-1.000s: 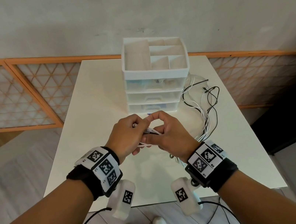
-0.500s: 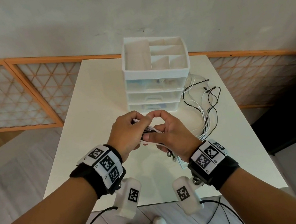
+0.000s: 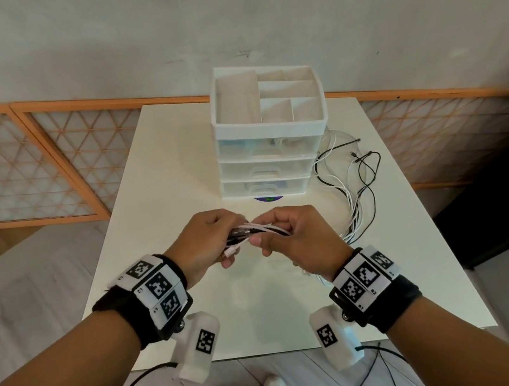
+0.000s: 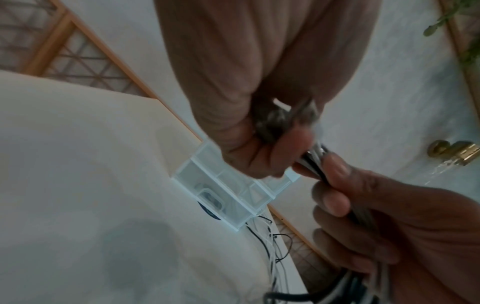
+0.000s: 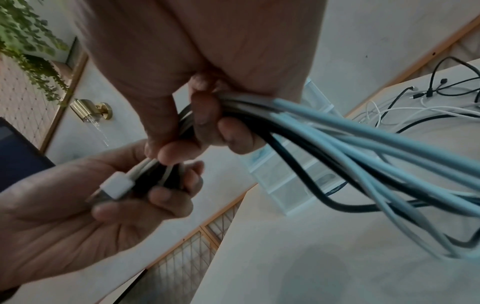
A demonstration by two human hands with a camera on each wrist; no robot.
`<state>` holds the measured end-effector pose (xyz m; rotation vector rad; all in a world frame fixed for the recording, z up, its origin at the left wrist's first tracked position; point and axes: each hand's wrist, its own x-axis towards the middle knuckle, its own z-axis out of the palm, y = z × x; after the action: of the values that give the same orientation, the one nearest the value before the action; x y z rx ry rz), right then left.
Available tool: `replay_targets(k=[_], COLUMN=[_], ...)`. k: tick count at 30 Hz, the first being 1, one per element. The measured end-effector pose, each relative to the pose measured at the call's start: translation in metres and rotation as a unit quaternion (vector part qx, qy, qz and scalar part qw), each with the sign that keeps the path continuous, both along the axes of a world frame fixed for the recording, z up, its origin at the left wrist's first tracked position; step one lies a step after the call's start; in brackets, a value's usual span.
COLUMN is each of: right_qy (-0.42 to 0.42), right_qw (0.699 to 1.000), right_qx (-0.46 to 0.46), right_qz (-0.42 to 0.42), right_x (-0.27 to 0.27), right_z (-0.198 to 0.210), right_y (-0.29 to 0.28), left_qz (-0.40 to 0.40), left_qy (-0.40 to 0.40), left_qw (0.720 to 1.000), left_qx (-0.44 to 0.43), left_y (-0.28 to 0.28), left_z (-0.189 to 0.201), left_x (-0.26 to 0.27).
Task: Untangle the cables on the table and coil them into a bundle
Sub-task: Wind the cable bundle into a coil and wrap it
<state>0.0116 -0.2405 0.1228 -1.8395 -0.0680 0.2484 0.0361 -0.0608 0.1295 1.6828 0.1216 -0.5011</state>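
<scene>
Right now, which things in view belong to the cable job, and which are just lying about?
Job:
cables, gathered ends held between left hand and right hand
loose cable lengths on table

Lying about:
drawer organizer

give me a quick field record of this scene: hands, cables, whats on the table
left hand: grips the plug ends of the cables
right hand: grips the same strands beside it
cables: white and black, gathered between both hands, above the table
loose cable lengths: trail right across the table, still tangled
drawer unit: white, three drawers, open tray on top
table: white
coiling: not yet done
</scene>
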Motion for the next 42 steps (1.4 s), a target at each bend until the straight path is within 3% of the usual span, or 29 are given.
replay_targets(k=[2, 4, 7, 10, 12, 15, 18, 21, 23, 25, 27, 30, 33, 36, 38, 40, 42], right_qy=[-0.009, -0.017, -0.048, -0.109, -0.128, -0.065, -0.012, 0.007, -0.013, -0.027, -0.043, -0.041, -0.08, -0.149, -0.2, -0.233, -0.266], right_qw=[1.0, 0.998, 0.994, 0.974, 0.975, 0.997, 0.999, 1.0, 1.0, 0.999, 0.999, 0.996, 0.987, 0.969, 0.961, 0.96, 0.957], right_qx=[-0.022, -0.053, -0.099, -0.197, -0.18, -0.041, -0.03, 0.016, 0.023, 0.024, 0.017, 0.045, 0.072, 0.082, 0.083, 0.069, 0.035], right_qz=[-0.001, -0.004, 0.014, 0.037, 0.004, -0.001, 0.044, 0.026, 0.014, 0.023, 0.017, -0.067, -0.122, -0.18, -0.169, -0.139, -0.112], right_x=[0.001, 0.003, 0.007, 0.011, 0.013, 0.012, 0.011, 0.011, 0.008, 0.008, 0.009, 0.013, 0.015, 0.017, 0.014, 0.008, 0.004], right_z=[-0.002, -0.004, -0.002, 0.005, 0.007, 0.009, 0.006, 0.001, 0.001, 0.003, 0.005, 0.008, 0.006, 0.007, 0.011, 0.013, 0.01], right_y=[0.0, 0.001, 0.01, 0.02, 0.023, 0.016, -0.008, -0.027, -0.027, -0.027, -0.036, -0.051, -0.044, -0.023, -0.005, 0.015, 0.029], left_qz=[-0.021, -0.026, -0.064, -0.154, -0.134, -0.093, -0.087, -0.155, -0.191, -0.163, -0.092, 0.027, 0.094, 0.076, 0.029, -0.002, -0.029], left_qy=[-0.022, -0.124, -0.243, -0.27, -0.273, -0.254, -0.202, -0.132, -0.102, -0.086, -0.086, -0.078, -0.09, -0.139, -0.148, -0.145, -0.157], left_qw=[0.996, 0.97, 0.947, 0.921, 0.914, 0.926, 0.937, 0.947, 0.952, 0.969, 0.988, 0.997, 0.991, 0.983, 0.978, 0.982, 0.986], left_qx=[0.087, 0.207, 0.202, 0.235, 0.269, 0.262, 0.272, 0.249, 0.215, 0.161, 0.092, -0.011, -0.014, 0.097, 0.143, 0.117, 0.037], left_y=[0.006, 0.008, -0.009, -0.028, -0.029, -0.02, -0.009, 0.0, 0.002, 0.004, 0.008, 0.013, 0.007, -0.003, -0.011, -0.022, -0.031], left_z=[0.003, 0.012, 0.033, 0.027, 0.014, 0.007, 0.013, 0.019, 0.019, 0.021, 0.027, 0.036, 0.029, 0.014, 0.014, 0.019, 0.026], left_x=[0.004, 0.009, 0.008, 0.003, 0.005, 0.009, 0.015, 0.017, 0.017, 0.019, 0.024, 0.03, 0.032, 0.026, 0.018, 0.014, 0.01])
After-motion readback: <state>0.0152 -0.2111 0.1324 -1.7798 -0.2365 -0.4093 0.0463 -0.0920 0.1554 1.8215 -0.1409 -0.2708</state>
